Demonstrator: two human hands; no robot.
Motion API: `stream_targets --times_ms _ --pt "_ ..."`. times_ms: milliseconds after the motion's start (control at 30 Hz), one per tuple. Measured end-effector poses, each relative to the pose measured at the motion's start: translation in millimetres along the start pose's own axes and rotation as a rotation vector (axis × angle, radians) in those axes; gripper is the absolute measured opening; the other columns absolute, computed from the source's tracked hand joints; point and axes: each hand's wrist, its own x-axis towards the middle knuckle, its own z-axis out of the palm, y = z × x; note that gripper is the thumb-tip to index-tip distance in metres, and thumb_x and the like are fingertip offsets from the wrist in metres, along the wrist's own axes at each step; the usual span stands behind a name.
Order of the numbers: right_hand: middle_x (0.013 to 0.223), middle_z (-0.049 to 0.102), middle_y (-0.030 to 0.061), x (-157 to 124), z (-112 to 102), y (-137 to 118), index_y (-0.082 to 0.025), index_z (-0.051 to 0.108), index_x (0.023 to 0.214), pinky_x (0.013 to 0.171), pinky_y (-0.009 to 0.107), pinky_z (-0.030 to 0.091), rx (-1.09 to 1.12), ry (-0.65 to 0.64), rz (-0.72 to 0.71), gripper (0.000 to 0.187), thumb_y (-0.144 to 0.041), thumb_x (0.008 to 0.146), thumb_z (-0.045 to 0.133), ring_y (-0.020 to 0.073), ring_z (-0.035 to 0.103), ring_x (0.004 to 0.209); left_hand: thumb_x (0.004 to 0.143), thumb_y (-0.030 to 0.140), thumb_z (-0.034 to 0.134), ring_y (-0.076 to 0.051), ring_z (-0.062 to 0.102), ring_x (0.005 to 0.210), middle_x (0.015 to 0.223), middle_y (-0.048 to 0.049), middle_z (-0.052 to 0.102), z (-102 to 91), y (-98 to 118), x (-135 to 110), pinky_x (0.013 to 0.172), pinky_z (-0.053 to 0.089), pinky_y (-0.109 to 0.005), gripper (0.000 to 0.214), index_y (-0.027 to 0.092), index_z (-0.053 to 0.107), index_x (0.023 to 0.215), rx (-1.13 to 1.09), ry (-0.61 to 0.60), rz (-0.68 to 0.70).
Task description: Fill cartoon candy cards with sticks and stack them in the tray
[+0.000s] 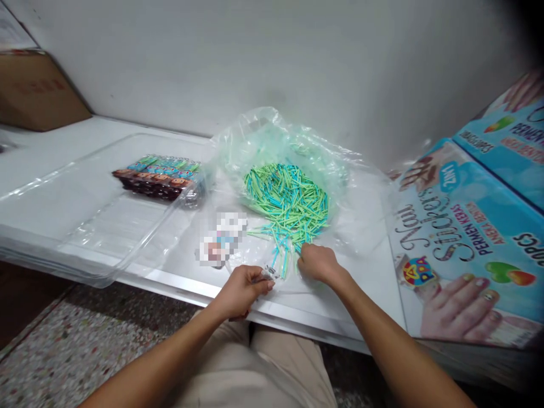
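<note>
While the left hand (244,290) pinches the edge of a small clear packet (270,273) between thumb and fingers, the right hand (318,262) sits fingers curled at the near end of the sticks (289,195); can't tell if it grips any. Sticks: green and blue, heaped in the open bag (268,120) on the tabletop (376,294), straight ahead of both hands, a few spilling toward the person. Heap axes run every way; the loose ones between the hands point roughly front to back, ends toward the body. Right hand nearer the heap, left lower and off to its left. Whether those loose ends lie inside the packet or under it, unclear.
</note>
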Motion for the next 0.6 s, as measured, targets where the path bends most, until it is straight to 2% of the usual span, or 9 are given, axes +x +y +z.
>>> stream_targets --times_ms 133,233,333,467,600 --pt "0.103 0.066 0.0191 -15.9 -10.9 16.7 -0.01 0.057 0.101 0.072 0.032 0.039 -0.002 -0.009 -0.105 0.026 -0.021 0.092 0.035 0.0274 0.063 0.092 0.085 0.037 0.053 -0.011 0.043 0.057 0.055 0.0031 0.044 -3.4 11.4 -7.3 0.055 0.032 -0.022 0.032 0.015 0.053 0.062 0.176 -0.038 0.1" --pt "0.096 0.066 0.0154 -36.3 -14.2 31.2 -0.012 0.052 0.105 0.07 0.029 0.037 0.022 -0.003 -0.167 0.026 -0.02 0.096 0.03 0.0234 0.062 0.087 0.089 0.035 0.047 -0.013 0.05 0.066 0.065 -0.0002 0.053 -4.7 23.5 -15.1 0.063 0.037 -0.023 0.031 0.015 0.057 0.067 0.322 -0.095 0.243" --pt "0.088 0.066 0.0121 -54.9 -3.7 40.5 -0.014 0.051 0.104 0.063 0.028 0.035 0.034 -0.05 -0.268 0.021 -0.018 0.095 0.033 0.0216 0.062 0.076 0.09 0.031 0.046 -0.017 0.057 0.08 0.08 -0.0051 0.064 -5.3 26.7 -18.9 0.076 0.042 -0.028 0.026 0.017 0.064 0.078 0.439 -0.123 0.36" --pt "0.092 0.064 0.0131 -65.3 17.3 45.7 -0.013 0.053 0.098 0.066 0.029 0.038 -0.026 -0.087 -0.381 0.021 -0.01 0.092 0.033 0.0217 0.06 0.079 0.09 0.029 0.047 -0.022 0.058 0.099 0.104 -0.0096 0.067 -8.5 17.9 -19.3 0.089 0.042 -0.035 0.022 0.02 0.067 0.088 0.581 -0.06 0.418" --pt "0.097 0.062 0.0148 -62.6 22.5 44.3 -0.012 0.055 0.098 0.068 0.031 0.04 -0.194 -0.071 -0.393 0.025 -0.001 0.086 0.036 0.025 0.059 0.086 0.089 0.025 0.047 -0.023 0.058 0.1 0.101 -0.0088 0.068 -10.4 10.0 -20.7 0.091 0.042 -0.036 0.02 0.02 0.066 0.085 0.704 -0.134 0.42"
